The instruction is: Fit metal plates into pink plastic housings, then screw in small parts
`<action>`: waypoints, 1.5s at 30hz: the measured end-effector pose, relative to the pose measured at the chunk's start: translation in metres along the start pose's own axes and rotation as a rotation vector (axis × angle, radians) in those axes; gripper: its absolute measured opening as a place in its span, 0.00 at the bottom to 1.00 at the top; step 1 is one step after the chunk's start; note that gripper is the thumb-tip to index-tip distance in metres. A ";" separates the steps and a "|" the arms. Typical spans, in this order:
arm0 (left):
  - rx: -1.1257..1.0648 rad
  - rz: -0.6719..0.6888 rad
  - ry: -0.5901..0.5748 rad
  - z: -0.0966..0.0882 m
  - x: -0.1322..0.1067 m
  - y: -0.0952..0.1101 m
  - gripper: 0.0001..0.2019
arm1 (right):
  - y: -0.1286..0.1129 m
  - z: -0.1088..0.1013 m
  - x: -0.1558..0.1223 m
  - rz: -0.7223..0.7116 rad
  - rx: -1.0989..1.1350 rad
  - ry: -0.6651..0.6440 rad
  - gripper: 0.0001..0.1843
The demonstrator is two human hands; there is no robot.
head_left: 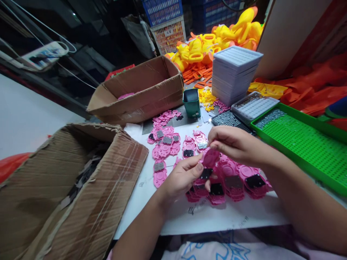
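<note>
My left hand (184, 176) is closed on a pink plastic shell (210, 157) with a black rectangular plate at its lower end, held tilted above the table. At the upper end of that shell, my right hand (230, 143) has its fingers pinched together; anything between the fingertips is hidden. Below and beside my hands lie overlapping pink shells (233, 173) with black or grey plates. Two more shells (188, 147) lie just beyond my left hand. Further left is a loose pile of similar shells (166, 141).
Cardboard boxes (130, 151) stand left and at the back (138, 103). A dark green cup (191, 103), small yellow parts (206, 99), stacked white trays (234, 76) and a black tray of small metal parts (230, 121) stand beyond. A green tray (303, 144) lies right; yellow duck-like toys (197, 48) are piled behind.
</note>
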State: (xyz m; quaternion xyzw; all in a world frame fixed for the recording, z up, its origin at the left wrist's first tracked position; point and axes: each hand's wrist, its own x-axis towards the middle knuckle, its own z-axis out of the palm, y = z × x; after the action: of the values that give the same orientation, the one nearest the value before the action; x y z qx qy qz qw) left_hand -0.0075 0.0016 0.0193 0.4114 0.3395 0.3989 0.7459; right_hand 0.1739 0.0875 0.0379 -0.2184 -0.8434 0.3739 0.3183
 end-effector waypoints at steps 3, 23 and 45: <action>-0.078 -0.025 0.003 0.000 0.001 0.000 0.20 | 0.000 -0.001 0.000 0.159 0.196 -0.054 0.15; -0.340 0.009 -0.339 -0.013 -0.002 -0.002 0.29 | 0.045 0.035 0.117 0.072 -0.785 -0.264 0.18; -0.426 0.058 -0.346 -0.016 -0.003 0.003 0.23 | 0.079 0.061 0.178 0.171 -0.578 -0.230 0.17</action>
State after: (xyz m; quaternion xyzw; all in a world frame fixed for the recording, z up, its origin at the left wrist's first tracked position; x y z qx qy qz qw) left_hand -0.0229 0.0054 0.0158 0.3171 0.1036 0.4064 0.8506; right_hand 0.0167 0.2145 0.0121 -0.3263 -0.9236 0.1666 0.1129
